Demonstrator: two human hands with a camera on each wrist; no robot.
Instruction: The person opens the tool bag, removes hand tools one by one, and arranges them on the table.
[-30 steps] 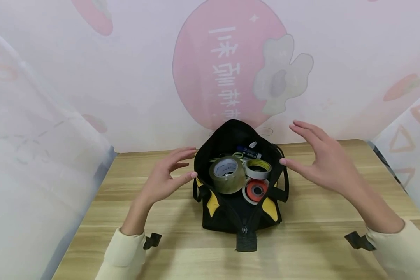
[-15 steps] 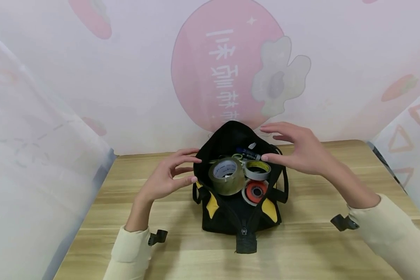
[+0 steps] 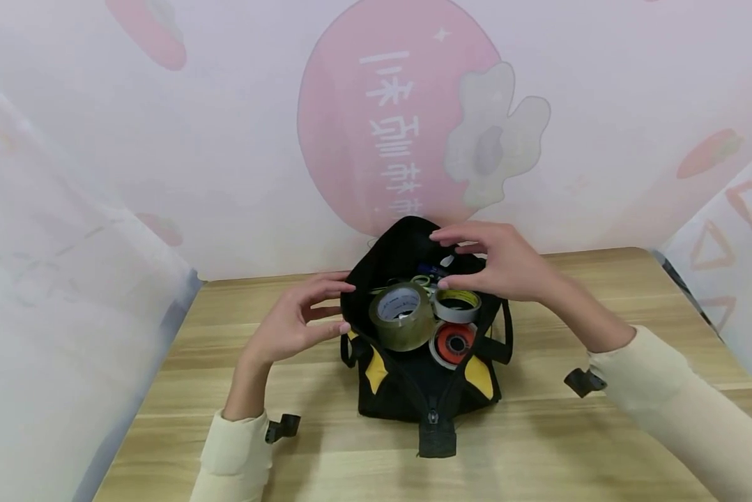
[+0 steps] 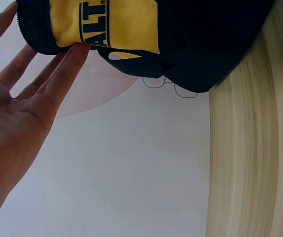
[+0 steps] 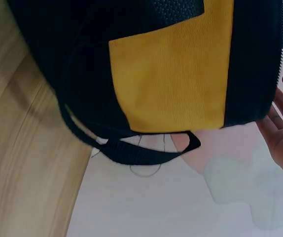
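A black and yellow tool bag [image 3: 376,390] stands unzipped on the wooden table. Inside it lie a wide roll of clear packing tape [image 3: 407,328], a grey-white tape roll [image 3: 458,315] with a yellow core, and a red-centred roll [image 3: 456,343]. Behind them show a blue marker [image 3: 427,270] and a pale green loop [image 3: 421,280], partly hidden. My left hand [image 3: 297,321] is at the bag's left rim, fingers loosely bent. Over the right side of the opening hovers my right hand [image 3: 507,265], thumb and fingers apart with nothing between them.
The wooden table [image 3: 557,446] spreads around the bag. A pale printed curtain [image 3: 238,139] hangs behind it and along both sides. A carry strap [image 5: 146,155] loops off the bag's side, and a zipper end tab [image 3: 437,439] sticks out in front.
My right hand has moved left from beside the bag to over its opening. My left hand has come slightly closer to the left rim. The bag and its contents stay put.
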